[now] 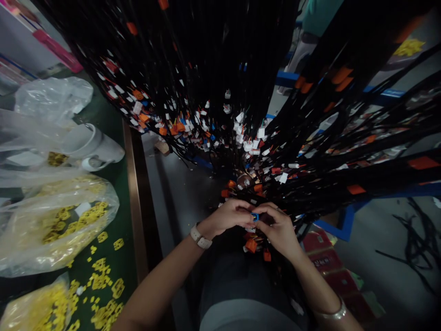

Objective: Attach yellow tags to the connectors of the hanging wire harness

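Bench [122, 179]: it has a green top and is at the far left, with a raised brown edge on its right side.
Bags: on the bench lie a clear large bag [20, 248] with yellow parts inside, and below it in the view a small bag [20, 312], also holding yellow parts.
Cup [106, 145]: it is grey, has a handle, and is just beside the large bag; I cannot tell surely if it stands or lies.
Loose parts [99, 278]: many yellow pieces are scattered on the green top, to the right of the bags.
Left hand [229, 216]: its fingers are bent and nearly closed, with the tips pinching the blue connector; a light watch [200, 236] is on the wrist.
Blue connector [255, 216]: it is between the fingertips of both hands, in front of the body and near the hanging cables.
Cables [220, 46]: thick black bundles hang over the middle and the right; white, orange, red and blue connectors [248, 146] crowd at their ends.
Right hand [280, 230]: its thumb and fingers are curled and almost closed on the same blue piece; a bracelet [336, 312] is on the wrist.
Right side: a blue frame [344, 223] is behind the cables, red packs [324, 257] are low down, and loose black cable [420, 243] lies on the floor [382, 220].
Person [319, 18]: a part of a teal garment shows at the top right.
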Motion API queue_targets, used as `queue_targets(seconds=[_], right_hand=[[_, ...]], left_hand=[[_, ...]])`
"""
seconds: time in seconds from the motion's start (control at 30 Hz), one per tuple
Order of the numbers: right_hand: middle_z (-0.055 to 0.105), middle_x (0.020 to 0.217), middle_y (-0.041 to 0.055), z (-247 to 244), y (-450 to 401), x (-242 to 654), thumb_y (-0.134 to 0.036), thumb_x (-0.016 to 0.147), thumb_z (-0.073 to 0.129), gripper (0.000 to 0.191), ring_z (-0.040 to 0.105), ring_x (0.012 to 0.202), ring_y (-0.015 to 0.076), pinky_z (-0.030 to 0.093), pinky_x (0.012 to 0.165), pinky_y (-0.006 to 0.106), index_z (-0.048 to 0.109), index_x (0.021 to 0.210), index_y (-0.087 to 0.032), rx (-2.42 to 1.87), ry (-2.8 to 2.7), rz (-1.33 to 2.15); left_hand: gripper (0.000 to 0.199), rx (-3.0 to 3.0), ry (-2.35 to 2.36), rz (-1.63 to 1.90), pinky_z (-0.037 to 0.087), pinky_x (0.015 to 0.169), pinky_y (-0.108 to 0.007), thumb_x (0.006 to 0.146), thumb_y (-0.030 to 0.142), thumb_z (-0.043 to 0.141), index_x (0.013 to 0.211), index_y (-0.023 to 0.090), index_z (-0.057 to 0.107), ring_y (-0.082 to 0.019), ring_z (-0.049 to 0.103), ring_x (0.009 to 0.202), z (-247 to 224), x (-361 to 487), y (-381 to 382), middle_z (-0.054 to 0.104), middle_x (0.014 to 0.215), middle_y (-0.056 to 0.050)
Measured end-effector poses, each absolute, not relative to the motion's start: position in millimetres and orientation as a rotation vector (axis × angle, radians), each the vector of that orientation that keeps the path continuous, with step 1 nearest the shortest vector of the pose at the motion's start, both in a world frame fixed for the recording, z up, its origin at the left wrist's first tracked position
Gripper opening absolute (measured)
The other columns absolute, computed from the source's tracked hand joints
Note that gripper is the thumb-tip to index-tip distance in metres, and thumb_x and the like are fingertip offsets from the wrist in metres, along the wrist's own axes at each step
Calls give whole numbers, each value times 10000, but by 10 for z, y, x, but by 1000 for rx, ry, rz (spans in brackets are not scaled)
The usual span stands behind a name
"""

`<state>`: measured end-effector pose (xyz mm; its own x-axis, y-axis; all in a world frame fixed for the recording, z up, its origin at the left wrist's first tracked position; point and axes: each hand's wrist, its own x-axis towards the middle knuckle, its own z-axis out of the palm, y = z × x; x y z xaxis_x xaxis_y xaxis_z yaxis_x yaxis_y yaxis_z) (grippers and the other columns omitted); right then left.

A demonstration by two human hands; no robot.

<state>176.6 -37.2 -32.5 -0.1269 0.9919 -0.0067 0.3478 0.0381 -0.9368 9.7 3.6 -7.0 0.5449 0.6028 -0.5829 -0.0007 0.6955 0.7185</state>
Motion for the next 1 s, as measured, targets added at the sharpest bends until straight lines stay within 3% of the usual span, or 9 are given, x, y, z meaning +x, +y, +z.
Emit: queue_targets(seconds=[0.27,0.47,1.0], right_hand=[[635,857,33,-323,-370,1768,-278,735,684,125,604,785,189,476,693,307,679,855,-243,-1388,-1522,1109],[636,854,32,-317,-370,1778,-301,718,713,143,607,799,191,479,684,298,690,850,-250,-1364,-1486,1147],[644,862,37,-350,-385,1784,-262,736,699,126,615,838,197,478,735,310,690,861,-244,-1340,-1525,1120]], left_hand=[[158,905,1060,454,408,548,-197,579,136,680,727,95,640,-71,525,538,-77,144,16,572,564,24],[169,804,1041,481,458,585,-224,561,152,689,711,106,626,-106,588,581,-71,154,8,619,610,6],[241,686,1087,485,513,597,-266,493,150,753,650,99,578,-103,593,538,-80,179,-4,560,554,35]])
